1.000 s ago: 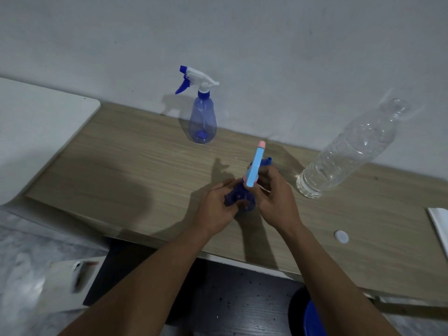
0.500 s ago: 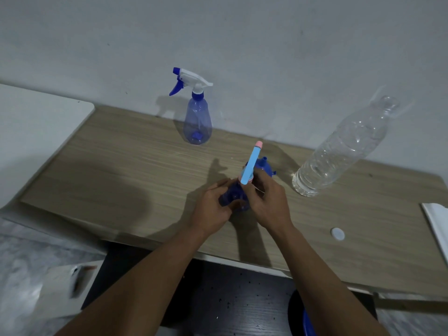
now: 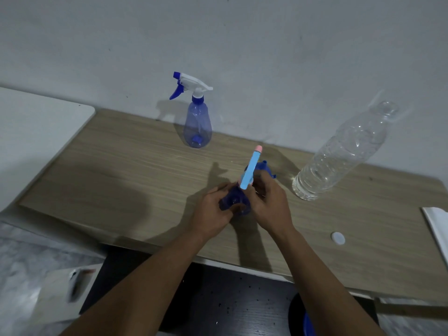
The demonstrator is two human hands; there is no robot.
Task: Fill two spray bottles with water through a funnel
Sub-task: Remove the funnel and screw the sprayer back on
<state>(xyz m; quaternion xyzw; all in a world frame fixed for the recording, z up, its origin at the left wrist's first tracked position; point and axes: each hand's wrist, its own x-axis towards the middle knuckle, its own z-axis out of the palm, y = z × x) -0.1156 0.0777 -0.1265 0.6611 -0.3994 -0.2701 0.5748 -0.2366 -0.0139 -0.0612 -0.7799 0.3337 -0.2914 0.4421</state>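
On the wooden table [image 3: 135, 180] near its front edge, my left hand [image 3: 212, 212] grips a dark blue spray bottle [image 3: 234, 202]. My right hand [image 3: 271, 204] is closed around the base of its light-blue spray head [image 3: 251, 169], which has a pink tip and leans up and to the right. Just behind my hands a blue funnel [image 3: 265, 167] shows, partly hidden. A second blue spray bottle [image 3: 197, 127] with a white and blue trigger stands upright at the back by the wall. A clear plastic water bottle [image 3: 339, 156], uncapped, stands to the right with water in its lower part.
A white bottle cap [image 3: 338, 238] lies on the table at the front right. A white object [image 3: 436, 224] sits at the table's right edge. A white surface [image 3: 36, 132] adjoins the left. Below the table stands a blue bucket [image 3: 308, 323].
Both hands keep their hold on the bottle and spray head in nearly the same place. Only the view has shifted slightly.
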